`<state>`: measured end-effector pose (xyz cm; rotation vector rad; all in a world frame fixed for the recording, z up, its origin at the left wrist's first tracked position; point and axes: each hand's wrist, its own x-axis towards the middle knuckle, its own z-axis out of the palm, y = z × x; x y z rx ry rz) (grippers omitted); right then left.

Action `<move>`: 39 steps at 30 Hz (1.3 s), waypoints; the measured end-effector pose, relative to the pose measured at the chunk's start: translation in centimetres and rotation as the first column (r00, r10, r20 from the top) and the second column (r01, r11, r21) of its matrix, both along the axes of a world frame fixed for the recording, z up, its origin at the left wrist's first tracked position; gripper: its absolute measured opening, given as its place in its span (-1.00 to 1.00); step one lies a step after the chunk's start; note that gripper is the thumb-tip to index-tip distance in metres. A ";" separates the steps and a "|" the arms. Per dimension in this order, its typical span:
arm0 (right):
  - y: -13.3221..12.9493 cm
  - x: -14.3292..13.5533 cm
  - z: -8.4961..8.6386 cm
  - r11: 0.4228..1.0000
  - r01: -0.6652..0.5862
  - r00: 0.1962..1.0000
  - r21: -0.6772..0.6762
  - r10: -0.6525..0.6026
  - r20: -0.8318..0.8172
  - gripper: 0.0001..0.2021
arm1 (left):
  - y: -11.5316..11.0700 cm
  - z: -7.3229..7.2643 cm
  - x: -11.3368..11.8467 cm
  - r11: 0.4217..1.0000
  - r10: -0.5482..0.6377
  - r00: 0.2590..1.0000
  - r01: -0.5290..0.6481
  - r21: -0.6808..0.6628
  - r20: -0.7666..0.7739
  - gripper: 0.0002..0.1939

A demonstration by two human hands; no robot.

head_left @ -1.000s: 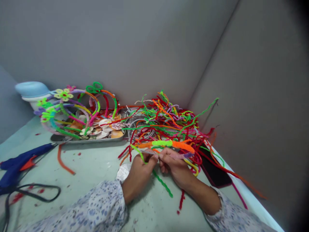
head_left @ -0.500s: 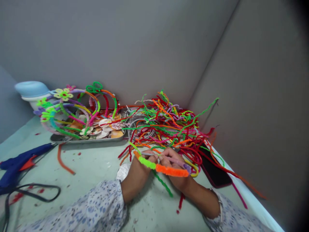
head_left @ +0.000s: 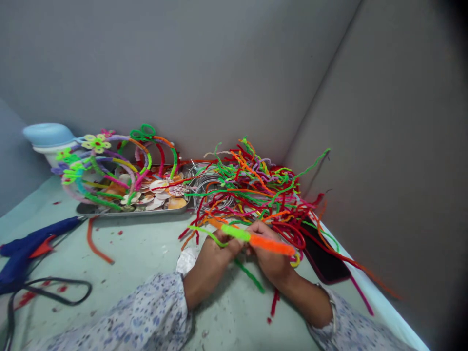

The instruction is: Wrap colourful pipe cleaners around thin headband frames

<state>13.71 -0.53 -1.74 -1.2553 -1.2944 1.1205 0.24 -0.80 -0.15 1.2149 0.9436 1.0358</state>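
Both my hands meet in front of the pile of pipe cleaners, fingers closed around a headband [head_left: 268, 243] wrapped in orange and bright green fuzzy sections. My left hand [head_left: 215, 261] pinches near its left part, where a loose light green pipe cleaner end [head_left: 204, 231] sticks out to the left. My right hand [head_left: 268, 258] grips it from the right, partly hidden behind the orange section. Below the fingers, a dark green pipe cleaner [head_left: 250, 276] slants down to the right. The fingertips are largely covered by the headband.
A metal tray [head_left: 171, 211] of shells bears several finished headbands [head_left: 146, 146]. A blue glue gun [head_left: 40, 239] with a black cord lies left, a white-and-blue container [head_left: 51, 139] behind. Tangled pipe cleaners [head_left: 256, 180] lie ahead; a dark phone [head_left: 325, 258] is at right.
The headband has turned and risen slightly in my hands, its orange part now further right. The light green end now points left. My fingers have shifted along it.
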 end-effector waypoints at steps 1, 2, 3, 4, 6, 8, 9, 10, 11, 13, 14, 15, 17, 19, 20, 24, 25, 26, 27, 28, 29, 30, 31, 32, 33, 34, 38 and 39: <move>0.1 0.0 0.1 0.999 -0.003 0.999 -0.043 0.000 -0.054 -0.82 | 0.0 -0.2 0.1 0.998 -0.065 0.997 0.065 -0.001 0.045 -0.92; 0.2 0.1 0.2 0.997 -0.002 0.995 -0.075 -0.006 -0.099 -0.80 | 0.0 -0.3 0.1 0.995 -0.101 0.992 0.100 0.017 0.077 -0.90; 0.3 0.2 0.1 0.995 0.000 0.991 -0.095 -0.012 -0.135 -0.79 | 0.0 -0.5 0.1 0.995 -0.092 0.994 0.090 0.034 0.059 -0.87; 0.4 0.3 0.0 0.995 -0.003 0.986 -0.103 -0.014 -0.163 -0.78 | 0.1 -0.7 0.1 0.997 -0.062 0.998 0.061 0.047 0.022 -0.87; 0.5 0.5 -0.3 0.995 -0.023 0.979 -0.101 0.002 -0.202 -0.76 | 0.2 -0.7 0.1 0.997 0.021 0.999 -0.019 0.068 -0.028 -0.87; 0.5 0.6 -0.7 0.993 -0.056 0.975 -0.107 0.031 -0.220 -0.76 | 0.4 -0.5 0.1 0.996 0.057 0.998 -0.054 0.076 -0.030 -0.90; 0.5 0.7 -0.9 0.991 -0.074 0.973 -0.116 0.047 -0.224 -0.77 | 0.5 -0.3 0.1 0.995 0.057 0.998 -0.055 0.079 -0.023 -0.91; 0.5 0.7 -1.0 0.988 -0.091 0.972 -0.123 0.061 -0.229 -0.78 | 0.5 -0.1 0.1 0.995 0.056 0.998 -0.055 0.081 -0.013 -0.93; 0.4 0.7 -1.1 0.986 -0.107 0.970 -0.128 0.075 -0.233 -0.79 | 0.5 0.1 0.2 0.995 0.055 0.998 -0.054 0.083 -0.004 -0.94; 0.4 0.7 -1.1 0.983 -0.129 0.966 -0.132 0.094 -0.242 -0.82 | 0.6 0.3 0.2 0.996 0.049 0.999 -0.049 0.080 0.006 -0.93; 0.4 0.7 -1.1 0.982 -0.136 0.964 -0.131 0.101 -0.245 -0.83 | 0.6 0.3 0.2 0.996 0.048 0.999 -0.049 0.077 0.012 -0.93; 0.4 0.7 -1.0 0.981 -0.141 0.963 -0.129 0.106 -0.248 -0.84 | 0.6 0.3 0.3 0.996 0.052 0.998 -0.053 0.074 0.017 -0.92; 0.5 0.7 -0.9 0.980 -0.151 0.959 -0.130 0.113 -0.259 -0.84 | 0.6 0.3 0.2 0.996 0.055 0.998 -0.056 0.071 0.020 -0.91; 0.6 0.7 -0.9 0.976 -0.164 0.952 -0.140 0.120 -0.282 -0.83 | 0.7 0.2 0.2 0.995 0.060 0.998 -0.061 0.074 0.017 -0.91; 0.6 0.7 -0.9 0.975 -0.170 0.947 -0.144 0.121 -0.298 -0.83 | 0.8 0.1 0.2 0.995 0.057 0.998 -0.059 0.078 0.018 -0.91; 0.6 0.7 -0.8 0.971 -0.192 0.929 -0.144 0.132 -0.346 -0.83 | 0.9 -0.2 0.0 0.994 0.017 1.000 -0.019 0.103 0.022 -0.89; 0.6 0.7 -0.8 0.970 -0.194 0.926 -0.144 0.133 -0.355 -0.83 | 0.9 -0.3 -0.1 0.994 0.013 1.000 -0.014 0.108 0.013 -0.88; 0.6 0.7 -0.8 0.970 -0.196 0.924 -0.146 0.132 -0.360 -0.84 | 0.9 -0.5 -0.1 0.993 0.016 1.000 -0.016 0.113 0.000 -0.86; 0.6 0.7 -0.8 0.970 -0.195 0.923 -0.147 0.131 -0.361 -0.84 | 1.0 -0.7 -0.2 0.993 0.026 1.000 -0.025 0.119 -0.010 -0.86; 0.6 0.7 -0.9 0.970 -0.193 0.924 -0.148 0.129 -0.360 -0.85 | 1.0 -0.9 -0.3 0.991 0.042 0.999 -0.040 0.125 -0.018 -0.86; 0.6 0.7 -0.9 0.971 -0.191 0.925 -0.147 0.128 -0.357 -0.85 | 1.1 -1.1 -0.3 0.990 0.060 0.998 -0.056 0.129 -0.027 -0.87; 0.6 0.7 -0.9 0.971 -0.190 0.927 -0.147 0.128 -0.351 -0.85 | 1.1 -1.3 -0.4 0.989 0.077 0.996 -0.071 0.132 -0.037 -0.87; 0.6 0.7 -0.9 0.971 -0.189 0.930 -0.145 0.130 -0.344 -0.85 | 1.1 -1.4 -0.4 0.988 0.092 0.994 -0.084 0.133 -0.052 -0.87; 0.6 0.7 -1.0 0.971 -0.191 0.932 -0.141 0.134 -0.338 -0.85 | 1.2 -1.5 -0.4 0.987 0.103 0.992 -0.093 0.132 -0.070 -0.86; 0.6 0.7 -1.0 0.972 -0.193 0.934 -0.136 0.139 -0.329 -0.84 | 1.2 -1.5 -0.4 0.986 0.111 0.990 -0.099 0.131 -0.088 -0.86; 0.6 0.7 -1.0 0.972 -0.195 0.937 -0.129 0.145 -0.318 -0.83 | 1.2 -1.5 -0.5 0.986 0.115 0.988 -0.101 0.129 -0.103 -0.86; 0.4 0.7 -0.7 0.978 -0.179 0.959 -0.103 0.151 -0.239 -0.84 | 1.1 -1.3 -0.4 0.986 0.127 0.986 -0.113 0.124 -0.112 -0.85; 0.4 0.7 -0.6 0.980 -0.171 0.966 -0.102 0.146 -0.214 -0.84 | 1.1 -1.3 -0.4 0.986 0.129 0.985 -0.116 0.120 -0.112 -0.85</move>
